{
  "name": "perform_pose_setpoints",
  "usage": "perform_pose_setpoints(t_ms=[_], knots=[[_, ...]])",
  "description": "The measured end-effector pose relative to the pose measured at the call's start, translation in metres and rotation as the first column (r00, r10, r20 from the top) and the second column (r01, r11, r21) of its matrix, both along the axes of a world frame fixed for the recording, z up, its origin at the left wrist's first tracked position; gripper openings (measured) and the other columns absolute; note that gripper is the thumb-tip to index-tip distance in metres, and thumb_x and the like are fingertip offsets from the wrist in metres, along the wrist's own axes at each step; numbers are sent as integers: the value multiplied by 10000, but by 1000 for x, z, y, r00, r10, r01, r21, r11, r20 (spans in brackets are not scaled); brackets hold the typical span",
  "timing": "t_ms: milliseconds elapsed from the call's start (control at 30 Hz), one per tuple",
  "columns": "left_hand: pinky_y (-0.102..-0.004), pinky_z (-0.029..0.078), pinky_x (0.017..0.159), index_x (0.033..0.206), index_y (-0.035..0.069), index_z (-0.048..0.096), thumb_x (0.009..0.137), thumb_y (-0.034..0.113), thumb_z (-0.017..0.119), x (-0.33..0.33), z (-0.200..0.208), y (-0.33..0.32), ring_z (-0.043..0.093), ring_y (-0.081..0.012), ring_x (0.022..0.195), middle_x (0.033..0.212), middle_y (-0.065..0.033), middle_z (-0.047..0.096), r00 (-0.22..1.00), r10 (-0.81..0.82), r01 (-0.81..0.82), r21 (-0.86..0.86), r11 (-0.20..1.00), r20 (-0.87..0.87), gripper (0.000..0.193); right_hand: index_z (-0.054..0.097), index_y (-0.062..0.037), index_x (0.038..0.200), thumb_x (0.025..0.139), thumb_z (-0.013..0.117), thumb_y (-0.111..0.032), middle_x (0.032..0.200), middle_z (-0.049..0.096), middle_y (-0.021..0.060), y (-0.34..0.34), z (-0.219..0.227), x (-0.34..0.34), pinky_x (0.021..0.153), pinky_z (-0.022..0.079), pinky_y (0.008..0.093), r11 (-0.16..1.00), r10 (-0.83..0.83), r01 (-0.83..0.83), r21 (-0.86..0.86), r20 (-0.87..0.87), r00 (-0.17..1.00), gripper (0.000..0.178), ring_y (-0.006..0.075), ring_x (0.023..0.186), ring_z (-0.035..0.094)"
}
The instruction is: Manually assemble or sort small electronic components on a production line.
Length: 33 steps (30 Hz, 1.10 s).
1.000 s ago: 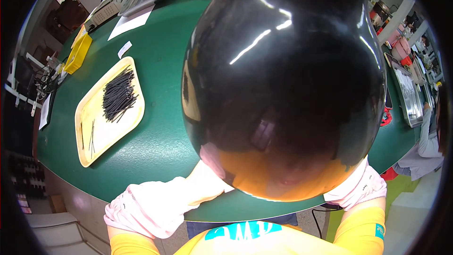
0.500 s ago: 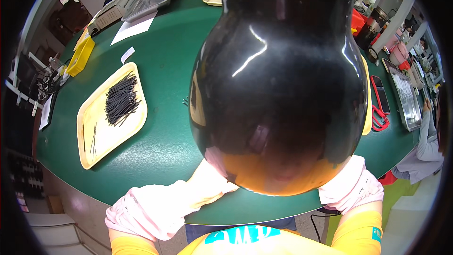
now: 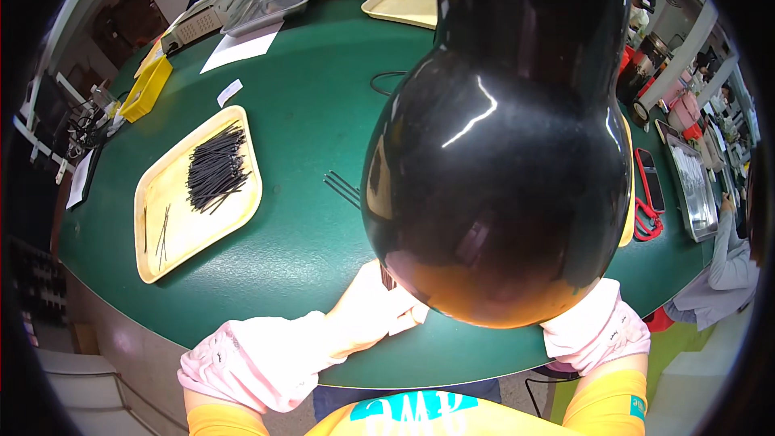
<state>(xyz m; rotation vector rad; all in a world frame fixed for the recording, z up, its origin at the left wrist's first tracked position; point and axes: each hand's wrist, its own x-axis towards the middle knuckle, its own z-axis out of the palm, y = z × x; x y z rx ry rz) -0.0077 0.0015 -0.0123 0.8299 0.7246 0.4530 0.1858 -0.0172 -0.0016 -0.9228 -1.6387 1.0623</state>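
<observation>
A large glossy black rounded object [image 3: 492, 194] with a narrower neck fills the middle of my view and covers much of the work area. Just left of its lower edge, my left hand [image 3: 375, 311] is closed over the table edge, its fingers curled beside a small dark brown thing that is mostly hidden. On the other side, only the wrist part of my right hand [image 3: 580, 307] shows; its fingers are behind the black object. Several thin black rods [image 3: 342, 189] stick out from behind it. More black rods [image 3: 218, 165] lie piled in a cream tray [image 3: 173, 242] on the left.
The green table [image 3: 299, 113] curves around me. A yellow bin [image 3: 148, 89], a metal tray [image 3: 270, 4] and another cream tray [image 3: 400, 0] lie toward the back. At the right are a red-cased phone [image 3: 650, 178] and a long metal tray [image 3: 693, 194]. Other people sit around the table.
The black object has shifted to the right in view, uncovering more of the thin rods, the far cream tray and my left hand. Both hands stay near the same place.
</observation>
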Motion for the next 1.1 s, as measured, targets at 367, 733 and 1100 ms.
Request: perform_pose_setpoints(t_ms=[367,733,1100], knots=[[-184,306,404,946,78,493,819,60,507,0,-24,-1,393,-56,467,632,-14,500,968,-25,85,-231,969,251,129,481,-38,1113,710,664,-59,1072,474,78,-1,3,5,851,355,319,1000,-5,5,-7,-6,1000,443,190,987,442],[-173,363,454,862,64,536,769,-20,523,3,2,1,475,-39,550,664,10,525,995,-26,9,-166,986,-96,126,478,-41,1134,698,678,-54,1110,478,82,1,-4,0,877,356,325,1000,-3,2,-11,-30,1000,480,196,1022,444],[-194,331,398,801,46,529,794,18,495,5,10,-4,435,-61,431,616,-28,534,998,47,-50,-53,997,-52,45,474,-44,1155,686,693,-49,1147,481,86,-1,-3,3,902,356,331,1000,-11,9,-26,-72,997,517,201,1057,446]])
